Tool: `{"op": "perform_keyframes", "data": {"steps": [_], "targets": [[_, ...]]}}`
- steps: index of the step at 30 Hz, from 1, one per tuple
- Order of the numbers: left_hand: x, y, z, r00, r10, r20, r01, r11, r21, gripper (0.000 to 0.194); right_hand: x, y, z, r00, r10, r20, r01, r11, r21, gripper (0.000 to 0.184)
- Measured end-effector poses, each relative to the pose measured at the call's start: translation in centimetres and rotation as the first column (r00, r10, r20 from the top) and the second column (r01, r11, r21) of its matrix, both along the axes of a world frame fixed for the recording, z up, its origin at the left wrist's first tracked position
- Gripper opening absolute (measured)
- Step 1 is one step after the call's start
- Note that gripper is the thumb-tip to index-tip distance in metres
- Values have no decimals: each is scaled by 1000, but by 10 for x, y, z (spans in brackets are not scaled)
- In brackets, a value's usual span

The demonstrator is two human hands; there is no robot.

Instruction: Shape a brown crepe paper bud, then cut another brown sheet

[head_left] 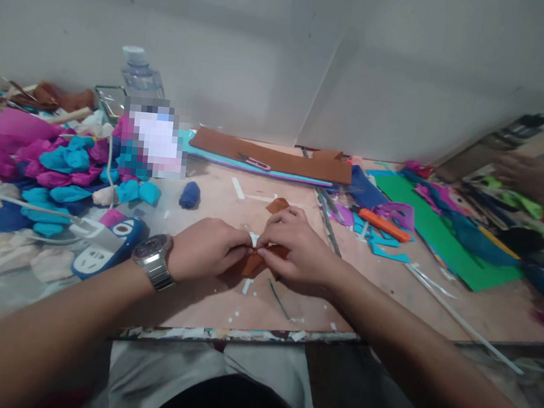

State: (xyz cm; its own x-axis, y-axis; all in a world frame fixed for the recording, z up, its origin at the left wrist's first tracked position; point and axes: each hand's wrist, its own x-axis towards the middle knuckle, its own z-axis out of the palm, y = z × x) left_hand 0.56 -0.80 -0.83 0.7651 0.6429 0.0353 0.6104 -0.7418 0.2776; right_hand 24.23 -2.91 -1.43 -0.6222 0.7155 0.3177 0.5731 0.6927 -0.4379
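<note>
Both hands meet over the front middle of the table, pinching one brown piece of foam-like sheet (251,264). My left hand (211,243), with a metal watch (155,260) on its wrist, is closed on the piece's left side. My right hand (297,247) is closed on its right side, fingertips touching those of the left. Part of the piece is hidden under the fingers. A bit of white shows between the fingertips. Just beyond the right hand lies another small brown piece (278,205). A dark blue folded bit (189,195) rests beyond my left hand.
Pink, blue and cream pieces (71,158) are heaped at left beside a blue-and-white power strip (106,246). A bottle (140,75) stands behind. Brown sheets (271,154) lie at the back. An orange cutter (383,224) and green sheet (422,223) are right; another person's hand (531,179) is far right.
</note>
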Motion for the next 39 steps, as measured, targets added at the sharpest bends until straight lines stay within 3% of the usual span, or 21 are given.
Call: {"op": "perform_keyframes", "data": {"steps": [6,13,21,30,39], "targets": [[1,-1,1,1000,21,-3,-22,999,-39,30,-1,-1,1,1000,-3,22,3,1000,22,8],[2,-4,-2,991,67,119,-55,994,-97,29,-3,1,0,997,-4,71,2,999,33,8],[3,-5,0,982,105,160,-88,990,-108,29,-2,-2,4,977,-17,211,-33,973,228,15],[5,-4,-2,976,107,188,-75,983,-169,27,-8,-3,-1,983,5,186,-35,987,158,15],[2,-1,1,981,57,187,-16,977,-215,31,-1,2,1,997,53,55,-56,998,41,11]]}}
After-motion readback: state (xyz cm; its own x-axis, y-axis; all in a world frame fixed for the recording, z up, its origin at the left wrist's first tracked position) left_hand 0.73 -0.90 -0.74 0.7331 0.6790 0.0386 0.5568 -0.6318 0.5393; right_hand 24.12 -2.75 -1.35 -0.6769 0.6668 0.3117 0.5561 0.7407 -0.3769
